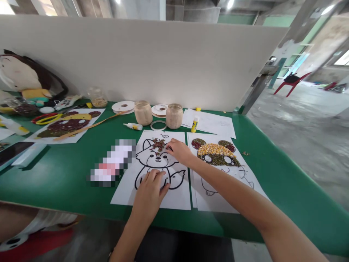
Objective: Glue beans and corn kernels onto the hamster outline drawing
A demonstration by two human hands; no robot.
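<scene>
A fox line drawing on white paper (124,194) lies before me on the green table. Reddish-brown and green beans (159,145) are heaped loosely on the fox's forehead. At the right edge of this heap is my right hand (180,151), its fingers drawn together in a pinch; whatever they hold is too small to name. My left hand (150,189) rests on the fox's body with fingers apart, holding nothing. Beside it, to the right, a second drawing (218,202) has its ears and upper face covered in yellow corn kernels (215,149) and beans.
Two jars (143,113), ribbon spools (123,106), a tape ring (158,125), a glue bottle (133,126) and a glue stick (195,124) stand or lie behind the drawings. Further left are a bean-covered picture (89,120), scissors (49,118) and a phone (13,153). A white partition (136,62) rises behind.
</scene>
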